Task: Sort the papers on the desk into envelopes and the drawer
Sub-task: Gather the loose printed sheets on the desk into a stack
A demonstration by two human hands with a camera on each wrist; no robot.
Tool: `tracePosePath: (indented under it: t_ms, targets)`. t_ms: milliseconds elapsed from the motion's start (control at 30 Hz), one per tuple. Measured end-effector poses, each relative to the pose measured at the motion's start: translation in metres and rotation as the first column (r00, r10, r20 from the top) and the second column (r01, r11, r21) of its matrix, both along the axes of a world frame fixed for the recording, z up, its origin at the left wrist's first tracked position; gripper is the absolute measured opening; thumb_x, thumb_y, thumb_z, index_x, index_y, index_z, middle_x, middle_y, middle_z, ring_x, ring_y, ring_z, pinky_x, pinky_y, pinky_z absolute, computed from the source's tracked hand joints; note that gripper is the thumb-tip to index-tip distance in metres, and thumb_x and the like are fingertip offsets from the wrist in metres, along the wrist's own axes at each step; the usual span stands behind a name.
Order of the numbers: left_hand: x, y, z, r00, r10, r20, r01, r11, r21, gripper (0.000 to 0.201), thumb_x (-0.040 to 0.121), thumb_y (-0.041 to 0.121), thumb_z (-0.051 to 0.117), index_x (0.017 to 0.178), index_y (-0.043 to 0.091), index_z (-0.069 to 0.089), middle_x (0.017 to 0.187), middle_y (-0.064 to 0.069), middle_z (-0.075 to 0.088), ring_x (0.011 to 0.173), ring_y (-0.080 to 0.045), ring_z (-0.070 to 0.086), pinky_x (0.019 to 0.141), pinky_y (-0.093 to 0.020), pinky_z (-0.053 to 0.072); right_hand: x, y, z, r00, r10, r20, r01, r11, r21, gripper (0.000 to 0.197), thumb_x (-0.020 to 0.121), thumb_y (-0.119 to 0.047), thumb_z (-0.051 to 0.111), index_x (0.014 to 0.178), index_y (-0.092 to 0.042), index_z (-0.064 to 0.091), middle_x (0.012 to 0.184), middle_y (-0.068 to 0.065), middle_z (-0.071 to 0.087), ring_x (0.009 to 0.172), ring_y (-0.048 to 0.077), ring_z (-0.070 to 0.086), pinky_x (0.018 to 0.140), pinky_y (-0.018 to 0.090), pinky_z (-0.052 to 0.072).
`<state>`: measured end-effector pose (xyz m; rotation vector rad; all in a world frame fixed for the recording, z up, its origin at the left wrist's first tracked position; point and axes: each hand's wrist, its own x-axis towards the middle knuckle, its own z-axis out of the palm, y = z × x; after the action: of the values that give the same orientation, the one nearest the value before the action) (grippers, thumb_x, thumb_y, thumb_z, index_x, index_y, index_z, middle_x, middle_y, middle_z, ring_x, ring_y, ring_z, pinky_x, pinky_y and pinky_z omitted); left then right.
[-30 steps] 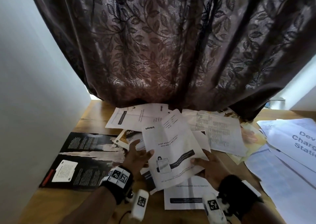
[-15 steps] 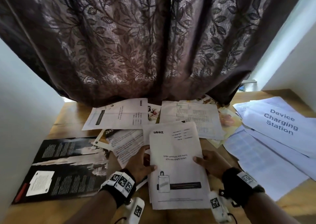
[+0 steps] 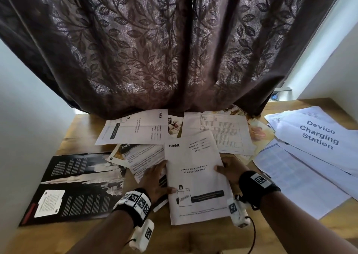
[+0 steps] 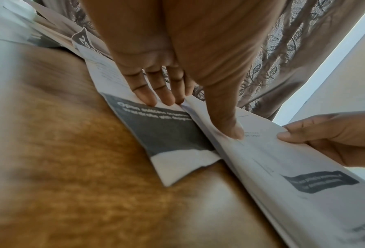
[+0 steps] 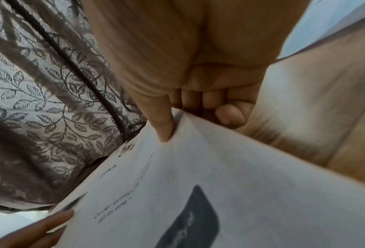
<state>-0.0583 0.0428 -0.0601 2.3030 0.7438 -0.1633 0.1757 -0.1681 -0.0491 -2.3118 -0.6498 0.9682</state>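
Observation:
A small stack of white "blinkit" printouts point(image 3: 195, 176) is held just above the wooden desk point(image 3: 81, 122) at front centre. My left hand point(image 3: 157, 180) pinches its left edge, thumb on top and fingers beneath point(image 4: 230, 130). My right hand point(image 3: 228, 170) pinches the right edge, thumb on the top sheet point(image 5: 164, 130) and fingers curled under. More loose papers lie behind: another blinkit sheet point(image 3: 133, 128), a table printout point(image 3: 222, 131), and a leaflet marked 2945 point(image 3: 135, 155).
A dark brochure point(image 3: 77, 186) with a white card on it lies at the left. "Device Charging Station" sheets point(image 3: 317, 135) and pale blue pages point(image 3: 294, 178) cover the right side. A patterned brown curtain point(image 3: 174, 50) hangs over the desk's back edge. White walls flank both sides.
The blinkit stack has been turned from tilted to squared up in front of me and drawn a little nearer. Both hands kept their hold at its edges. The view swung right.

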Motion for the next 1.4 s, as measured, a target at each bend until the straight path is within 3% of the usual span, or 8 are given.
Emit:
tracePosePath:
  t_ms: [200,367,500,700,867,1167,1300,1400]
  targets:
    - [-0.002,0.001,-0.007,0.999,-0.047,-0.026,0.049,0.997,0.063,0.114,0.064,0.06,0.079,0.153,0.029,0.015,0.156,0.002,0.029,0.14,-0.025,0.029,0.118,-0.04,0.02,0.001,0.005,0.0,1.0,0.002,0.012,-0.001,0.998,-0.067,0.022,0.092,-0.035,0.068,0.107,-0.019,0.075,0.106,0.0,0.076,0.095,0.02,0.071,0.091,0.039,0.057]
    - [-0.009,0.001,-0.012,0.997,-0.071,-0.02,0.073,0.993,0.094,0.145,0.038,0.099,0.046,0.156,0.025,0.004,0.163,0.008,-0.004,0.151,-0.016,-0.002,0.121,-0.041,-0.002,-0.003,0.006,0.006,0.999,0.0,0.039,0.004,0.995,-0.1,0.021,0.093,-0.033,0.068,0.106,-0.017,0.072,0.104,0.002,0.073,0.096,0.022,0.07,0.081,0.03,0.054]
    - [-0.009,0.004,-0.015,0.997,-0.052,-0.064,0.057,0.996,0.07,0.12,0.069,0.059,0.078,0.153,0.042,-0.005,0.158,0.011,-0.027,0.148,-0.021,-0.015,0.121,-0.048,-0.003,-0.002,0.006,0.006,0.999,-0.003,0.044,0.008,0.995,-0.102,0.022,0.09,-0.036,0.07,0.105,-0.02,0.069,0.103,0.001,0.072,0.093,0.022,0.07,0.079,0.033,0.056]
    - [-0.007,0.006,-0.016,0.977,-0.1,-0.19,0.124,0.985,0.117,0.1,0.075,0.06,0.073,0.151,0.047,0.01,0.159,0.011,-0.026,0.148,-0.037,-0.005,0.121,-0.051,0.006,-0.005,0.008,0.014,0.991,-0.047,0.124,0.055,0.997,-0.062,0.02,0.09,-0.025,0.07,0.106,-0.027,0.058,0.097,-0.005,0.065,0.093,0.022,0.063,0.079,0.034,0.052]
    - [-0.006,0.007,-0.02,0.971,-0.117,-0.209,0.15,0.977,0.154,0.1,0.076,0.061,0.07,0.151,0.048,0.006,0.159,0.009,-0.028,0.149,-0.035,-0.006,0.121,-0.047,0.006,-0.012,0.027,0.021,0.905,-0.059,0.421,0.045,0.998,0.044,0.047,0.09,-0.028,0.068,0.135,-0.024,0.054,0.126,0.003,0.06,0.116,0.025,0.059,0.096,0.038,0.051]
    - [0.002,0.01,-0.022,0.936,-0.163,-0.311,0.237,0.947,0.219,0.097,0.08,0.059,0.068,0.153,0.045,0.006,0.16,0.002,-0.027,0.145,-0.038,0.011,0.118,-0.042,0.02,-0.083,0.125,0.011,0.765,0.588,0.261,-0.602,0.798,-0.032,0.101,0.079,-0.043,0.082,0.158,-0.018,0.025,0.164,0.001,0.028,0.149,0.018,0.028,0.119,0.026,0.022]
    - [0.001,0.009,-0.023,0.948,-0.151,-0.282,0.217,0.951,0.222,0.1,0.078,0.059,0.07,0.153,0.046,0.006,0.161,0.001,-0.025,0.145,-0.035,0.012,0.118,-0.041,0.022,-0.06,0.133,-0.013,0.685,0.65,0.329,-0.612,0.758,-0.224,0.12,0.078,-0.067,0.07,0.16,-0.018,-0.001,0.169,0.0,-0.004,0.155,0.021,-0.001,0.124,0.042,0.003]
    - [-0.003,0.006,-0.02,0.955,-0.143,-0.261,0.203,0.954,0.219,0.1,0.079,0.056,0.07,0.152,0.046,0.003,0.159,0.004,-0.028,0.146,-0.034,0.006,0.119,-0.043,0.019,-0.018,0.112,-0.023,0.749,0.558,0.357,-0.481,0.829,-0.286,0.134,0.067,-0.086,0.06,0.159,-0.021,-0.013,0.167,0.0,-0.015,0.154,0.023,-0.011,0.123,0.046,-0.004]
